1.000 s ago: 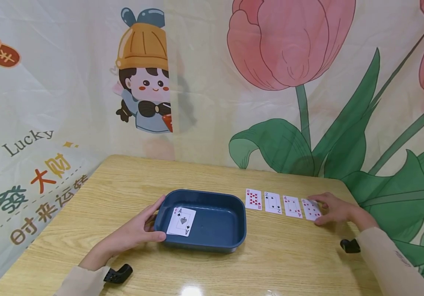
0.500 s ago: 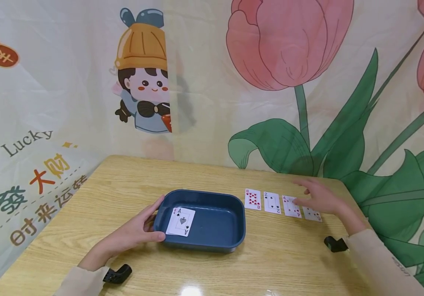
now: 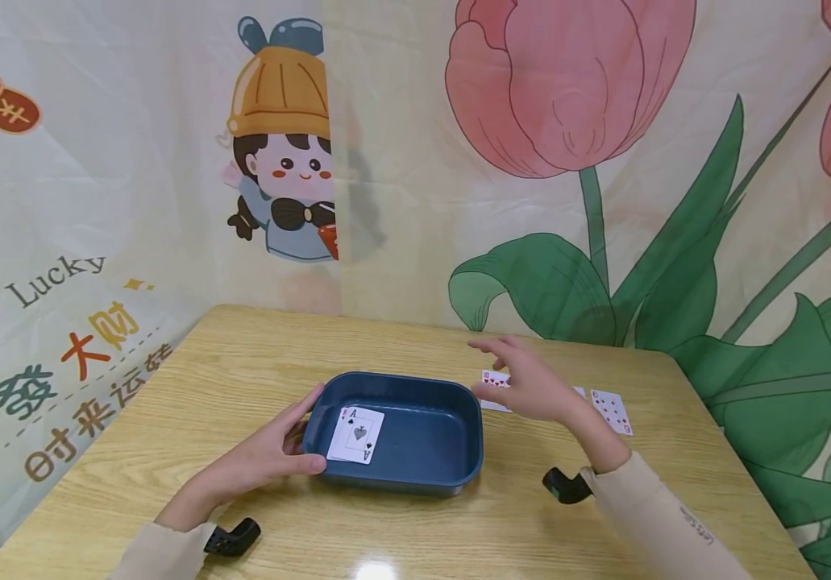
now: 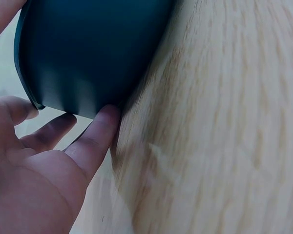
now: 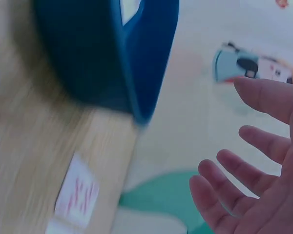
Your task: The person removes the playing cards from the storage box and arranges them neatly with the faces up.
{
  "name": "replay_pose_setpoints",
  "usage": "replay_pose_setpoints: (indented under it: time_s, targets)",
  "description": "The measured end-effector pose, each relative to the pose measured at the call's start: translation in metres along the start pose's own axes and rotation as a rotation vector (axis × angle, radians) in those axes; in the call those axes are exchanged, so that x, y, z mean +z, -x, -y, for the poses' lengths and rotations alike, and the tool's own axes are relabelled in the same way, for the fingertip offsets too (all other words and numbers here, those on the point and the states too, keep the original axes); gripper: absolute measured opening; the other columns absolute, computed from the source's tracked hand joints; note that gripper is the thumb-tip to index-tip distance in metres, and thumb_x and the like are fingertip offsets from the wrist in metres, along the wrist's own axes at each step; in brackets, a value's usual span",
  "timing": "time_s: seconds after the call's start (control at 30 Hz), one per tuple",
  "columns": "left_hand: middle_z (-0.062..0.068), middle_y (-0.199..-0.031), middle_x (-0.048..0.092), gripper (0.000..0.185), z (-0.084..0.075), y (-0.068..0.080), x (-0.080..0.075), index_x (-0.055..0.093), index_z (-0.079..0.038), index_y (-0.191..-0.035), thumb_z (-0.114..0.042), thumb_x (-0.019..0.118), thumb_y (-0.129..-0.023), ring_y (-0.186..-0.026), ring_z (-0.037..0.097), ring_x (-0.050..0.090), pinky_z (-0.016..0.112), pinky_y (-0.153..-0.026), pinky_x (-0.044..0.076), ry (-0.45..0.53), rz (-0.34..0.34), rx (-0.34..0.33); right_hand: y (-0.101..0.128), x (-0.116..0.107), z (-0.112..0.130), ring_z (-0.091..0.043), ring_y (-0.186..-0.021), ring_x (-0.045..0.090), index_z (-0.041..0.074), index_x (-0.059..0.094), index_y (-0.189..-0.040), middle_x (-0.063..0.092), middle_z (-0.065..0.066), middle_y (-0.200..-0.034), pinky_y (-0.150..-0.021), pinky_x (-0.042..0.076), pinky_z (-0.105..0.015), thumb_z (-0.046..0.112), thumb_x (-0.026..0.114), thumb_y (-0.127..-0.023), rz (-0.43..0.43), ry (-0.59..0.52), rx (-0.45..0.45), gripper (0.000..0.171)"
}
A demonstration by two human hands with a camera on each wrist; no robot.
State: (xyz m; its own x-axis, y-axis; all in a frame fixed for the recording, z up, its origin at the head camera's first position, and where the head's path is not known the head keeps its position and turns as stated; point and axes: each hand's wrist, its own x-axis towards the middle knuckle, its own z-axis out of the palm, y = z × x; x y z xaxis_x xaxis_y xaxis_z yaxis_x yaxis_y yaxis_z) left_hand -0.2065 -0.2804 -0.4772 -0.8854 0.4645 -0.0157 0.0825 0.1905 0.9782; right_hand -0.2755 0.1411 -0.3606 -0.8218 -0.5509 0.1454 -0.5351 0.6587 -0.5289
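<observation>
A dark blue tray (image 3: 415,471) sits mid-table with an ace of spades (image 3: 355,435) lying face up in its left half. My left hand (image 3: 297,435) rests against the tray's left end, thumb on the front wall and fingers along the rim. In the left wrist view the left hand (image 4: 68,117) touches the tray's (image 4: 88,48) outer wall with nearly straight fingers. My right hand (image 3: 502,370) hovers with fingers spread over the ten of hearts (image 3: 493,377), holding nothing. A red diamonds card (image 3: 611,411) lies to its right. The cards between them are hidden by the hand.
The wooden table (image 3: 241,362) has bare room at the left, back and front. A printed cloth backdrop (image 3: 567,201) hangs close behind and to the left. In the right wrist view the right hand (image 5: 244,161) is beside the tray (image 5: 112,53) and a red card (image 5: 78,195).
My right hand left the rightmost card and swept left along the row, now hovering by the ten of hearts near the tray. The left hand and tray have not moved.
</observation>
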Motion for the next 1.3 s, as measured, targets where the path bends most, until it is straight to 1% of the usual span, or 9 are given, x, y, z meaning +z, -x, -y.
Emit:
replay_pose_setpoints:
  time_s: [0.1,0.2,0.4,0.57,0.67,0.73,0.83,0.97,1.3]
  targets:
    - [0.027,-0.172,0.01,0.109,-0.001,0.0,0.001,0.003,-0.023,-0.173,-0.011,0.08,-0.097,-0.143,0.045,0.045,0.021,-0.103,0.051,-0.003,-0.003,-0.007,-0.009,0.017,0.019,-0.026,-0.118,0.06,0.021,0.051,-0.158,0.052,-0.012,-0.151,-0.081,0.055,-0.036,0.031,0.079,-0.098,0.011,-0.042,-0.005,0.067]
    - [0.026,-0.172,0.009,0.109,-0.003,0.001,0.001,0.003,-0.023,-0.173,-0.011,0.08,-0.097,-0.144,0.045,0.044,0.021,-0.103,0.05,-0.01,-0.006,-0.011,-0.018,0.036,0.036,-0.026,-0.119,0.061,0.021,0.052,-0.158,0.053,-0.01,-0.15,-0.084,0.056,-0.037,0.031,0.079,-0.098,0.028,-0.078,-0.008,0.067]
    - [0.026,-0.173,0.009,0.108,-0.005,0.003,0.001,0.004,-0.026,-0.173,-0.012,0.08,-0.097,-0.145,0.045,0.044,0.021,-0.103,0.05,-0.006,-0.007,-0.024,-0.033,0.079,0.057,-0.033,-0.123,0.063,0.018,0.053,-0.158,0.054,-0.013,-0.146,-0.099,0.056,-0.045,0.032,0.078,-0.099,0.087,-0.136,-0.028,0.066]
    - [0.026,-0.172,0.009,0.106,-0.005,0.001,0.001,0.003,-0.028,-0.173,-0.015,0.078,-0.099,-0.144,0.045,0.044,0.02,-0.104,0.049,-0.019,0.003,-0.032,-0.042,0.113,0.066,-0.032,-0.125,0.06,0.015,0.054,-0.156,0.054,-0.014,-0.145,-0.107,0.052,-0.045,0.034,0.079,-0.097,0.136,-0.118,-0.01,0.067]
    - [0.024,-0.173,0.007,0.105,-0.004,0.0,0.001,0.003,-0.028,-0.173,-0.015,0.077,-0.1,-0.147,0.045,0.042,0.019,-0.104,0.048,-0.026,-0.001,-0.047,-0.047,0.131,0.069,-0.026,-0.122,0.057,0.014,0.056,-0.155,0.055,-0.012,-0.143,-0.108,0.051,-0.042,0.035,0.081,-0.095,0.145,-0.092,0.004,0.068]
    - [0.023,-0.174,0.005,0.106,-0.003,0.001,0.0,0.002,-0.029,-0.173,-0.014,0.077,-0.1,-0.149,0.046,0.04,0.019,-0.104,0.048,-0.026,-0.006,-0.054,-0.05,0.141,0.07,-0.022,-0.118,0.056,0.013,0.056,-0.154,0.056,-0.011,-0.141,-0.105,0.051,-0.039,0.036,0.083,-0.093,0.146,-0.067,0.015,0.07]
    - [0.022,-0.174,0.004,0.106,-0.002,0.001,0.0,0.002,-0.03,-0.173,-0.013,0.077,-0.1,-0.15,0.047,0.038,0.02,-0.104,0.049,-0.019,-0.008,-0.056,-0.053,0.153,0.071,-0.02,-0.113,0.053,0.014,0.058,-0.153,0.056,-0.009,-0.138,-0.1,0.051,-0.037,0.039,0.086,-0.09,0.132,-0.013,0.042,0.073]
    - [0.022,-0.175,0.002,0.105,-0.002,0.001,0.0,0.001,-0.029,-0.173,-0.013,0.076,-0.1,-0.15,0.047,0.037,0.021,-0.104,0.049,-0.021,-0.004,-0.047,-0.054,0.161,0.072,-0.022,-0.112,0.05,0.015,0.058,-0.153,0.056,-0.008,-0.137,-0.095,0.049,-0.042,0.043,0.089,-0.086,0.115,0.06,0.073,0.079]
    - [0.024,-0.174,0.002,0.105,-0.001,0.001,0.0,0.002,-0.029,-0.173,-0.013,0.075,-0.101,-0.15,0.048,0.037,0.02,-0.103,0.05,-0.016,0.006,-0.036,-0.055,0.17,0.071,-0.022,-0.112,0.046,0.015,0.059,-0.152,0.054,-0.006,-0.136,-0.093,0.046,-0.044,0.049,0.091,-0.083,0.113,0.144,0.07,0.084]
